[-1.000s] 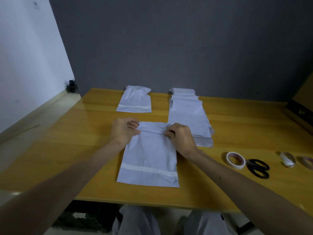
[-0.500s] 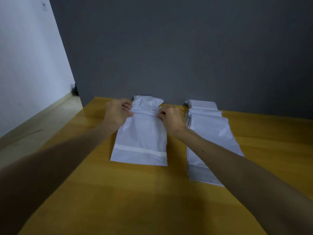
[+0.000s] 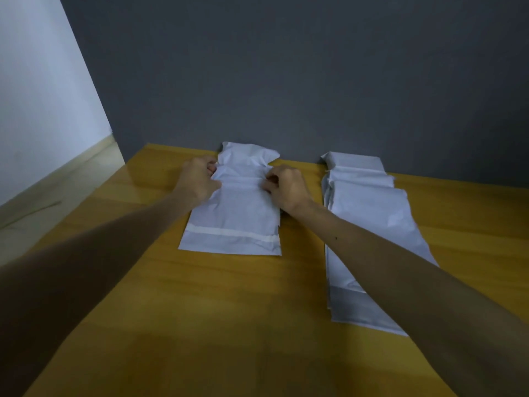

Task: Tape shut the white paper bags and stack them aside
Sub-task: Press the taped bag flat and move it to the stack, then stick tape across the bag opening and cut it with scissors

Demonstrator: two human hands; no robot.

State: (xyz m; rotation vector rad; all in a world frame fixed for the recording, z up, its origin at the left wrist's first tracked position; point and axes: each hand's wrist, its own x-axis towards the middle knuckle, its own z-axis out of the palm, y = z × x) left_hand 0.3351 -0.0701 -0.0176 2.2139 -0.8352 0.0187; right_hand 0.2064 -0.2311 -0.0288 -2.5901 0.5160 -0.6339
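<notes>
A white paper bag [image 3: 237, 216] lies flat at the far side of the wooden table [image 3: 229, 325], on top of another white bag whose crumpled top [image 3: 249, 154] sticks out behind it. My left hand [image 3: 197, 179] pinches the top bag's upper left corner, fingers curled. At the upper right corner my right hand [image 3: 286, 186] pinches the same bag. A strip of white tape [image 3: 232, 234] crosses the bag near its lower edge.
A staggered pile of several more white bags [image 3: 369, 224] lies to the right, partly under my right forearm. The grey wall [image 3: 286, 81] stands right behind the table's far edge. Floor shows past the table's left edge.
Both hands carried the bag from the table's middle to the far side and laid it over the bag there. The view has swung forward, so tape roll and scissors are out of sight.
</notes>
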